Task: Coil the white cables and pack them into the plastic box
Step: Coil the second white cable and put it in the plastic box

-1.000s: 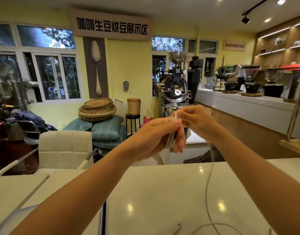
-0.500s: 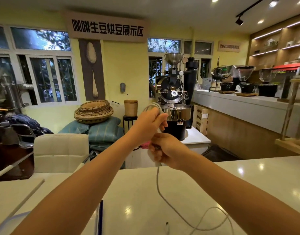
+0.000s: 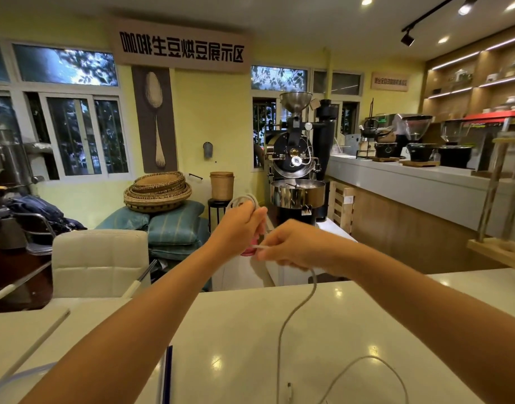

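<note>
Change since half a second ago: the right hand (image 3: 291, 246) was then directly under the left hand (image 3: 241, 223). It now sits just beside it on the right and only slightly lower. The left hand gripped the gathered loops then and grips them now. The slack on the surface (image 3: 221, 316) lay as a broad curve then, and now the free strand drops more steeply from the right hand.

Condition of the white cable (image 3: 282, 330): thin, round and pale, with no knots visible. One part is gathered into loops inside the curled fingers of the left hand, and a rounded loop end stands clear above its knuckles. The right hand pinches a short straight run between thumb and fingertips, and this run reaches across toward the left hand. Both hands are held in the air beyond the far edge of the surface.

Orientation: the gathered loops have their long axis roughly upright. The free strand leaves the underside of the right hand, meets the surface near its far edge and runs far-to-near toward the near edge. A slack arc curves off toward the near right corner. The connector (image 3: 289, 389) lies on the surface by the near edge, lengthwise far-to-near. Which end faces forward cannot be told.
</note>
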